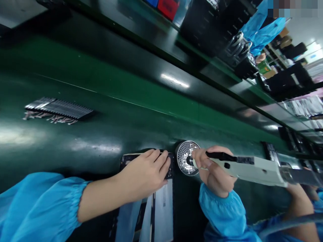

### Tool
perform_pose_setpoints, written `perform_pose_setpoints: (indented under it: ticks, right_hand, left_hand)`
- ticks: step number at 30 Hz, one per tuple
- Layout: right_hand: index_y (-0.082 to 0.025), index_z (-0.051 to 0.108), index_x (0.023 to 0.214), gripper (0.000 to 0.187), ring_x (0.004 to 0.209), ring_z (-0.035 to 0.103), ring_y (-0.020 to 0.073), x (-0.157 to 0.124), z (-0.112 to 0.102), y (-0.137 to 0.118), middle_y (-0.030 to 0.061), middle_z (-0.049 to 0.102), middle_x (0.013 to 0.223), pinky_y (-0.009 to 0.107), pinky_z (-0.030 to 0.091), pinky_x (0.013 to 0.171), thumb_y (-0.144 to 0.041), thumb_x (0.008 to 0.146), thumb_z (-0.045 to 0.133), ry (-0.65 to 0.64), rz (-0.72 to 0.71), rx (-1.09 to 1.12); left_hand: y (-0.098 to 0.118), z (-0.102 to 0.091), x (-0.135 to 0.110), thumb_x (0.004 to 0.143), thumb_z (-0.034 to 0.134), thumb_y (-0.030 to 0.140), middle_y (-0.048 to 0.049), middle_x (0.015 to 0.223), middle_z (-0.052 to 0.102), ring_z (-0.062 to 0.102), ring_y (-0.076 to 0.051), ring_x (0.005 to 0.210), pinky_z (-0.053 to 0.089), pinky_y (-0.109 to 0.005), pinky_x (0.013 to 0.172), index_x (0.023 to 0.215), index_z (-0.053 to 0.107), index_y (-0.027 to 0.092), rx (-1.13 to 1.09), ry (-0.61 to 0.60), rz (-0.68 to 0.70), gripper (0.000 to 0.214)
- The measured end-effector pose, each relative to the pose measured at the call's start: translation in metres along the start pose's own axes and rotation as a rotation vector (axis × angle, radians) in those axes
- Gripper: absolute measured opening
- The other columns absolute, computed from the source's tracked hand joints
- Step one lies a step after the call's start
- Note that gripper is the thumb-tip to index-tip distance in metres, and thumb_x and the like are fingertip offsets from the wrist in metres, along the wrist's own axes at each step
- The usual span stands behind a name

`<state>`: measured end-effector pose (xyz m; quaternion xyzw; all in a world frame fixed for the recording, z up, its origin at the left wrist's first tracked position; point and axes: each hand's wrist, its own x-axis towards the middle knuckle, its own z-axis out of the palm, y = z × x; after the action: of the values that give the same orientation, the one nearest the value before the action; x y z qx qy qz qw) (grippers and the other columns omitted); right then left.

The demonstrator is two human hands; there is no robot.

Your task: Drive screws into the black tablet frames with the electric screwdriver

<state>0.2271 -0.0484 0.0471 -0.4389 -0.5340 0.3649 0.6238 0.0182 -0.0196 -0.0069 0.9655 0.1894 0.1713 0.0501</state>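
My left hand (151, 171) lies across the top end of a flat black-framed electronic device (164, 208), its fingers bent and close together over the dark strip there. Pale grey-blue panels with black strips between them show below the hand. In my right hand (217, 168) is a pale grey electric screwdriver (257, 169) with a black lever, held nearly level. Its bit end reaches a round metal screw tray (183, 158) pierced with many holes, just right of the device. Whether a screw sits on the bit cannot be made out. What lies under my left palm is hidden.
A row of small parts with thin wires (59, 109) lies at the left on the green bench (106, 131). A raised shelf (141, 43) runs behind, carrying a red box (168, 8) and black trays (212, 27). Another person's arm (302, 205) is close at the right.
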Motion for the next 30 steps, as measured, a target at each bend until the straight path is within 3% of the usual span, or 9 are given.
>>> perform_pose_setpoints:
  ticks: [13,30]
  right_hand:
    - [-0.025,0.071,0.104,0.026,0.050,0.048,0.0149,-0.0069,0.0034,0.0067,-0.0033,0.054,0.059,0.034,0.047,0.057,-0.008,0.086,0.063,0.014,0.046,0.023]
    - [-0.023,0.068,0.103,0.022,0.050,0.051,0.0151,-0.0053,0.0047,0.0056,-0.0038,0.052,0.058,0.033,0.048,0.056,-0.010,0.087,0.061,-0.018,-0.018,-0.042]
  left_hand:
    - [0.0012,-0.0036,0.0017,0.094,0.065,0.041,-0.0239,0.122,0.071,0.071,-0.034,0.106,0.060,-0.044,0.090,0.121,0.069,0.001,-0.030,0.032,-0.019,0.048]
    - [0.0011,-0.0010,0.0009,0.093,0.065,0.044,-0.0237,0.122,0.072,0.070,-0.034,0.107,0.059,-0.043,0.089,0.122,0.069,-0.001,-0.037,0.028,-0.021,0.053]
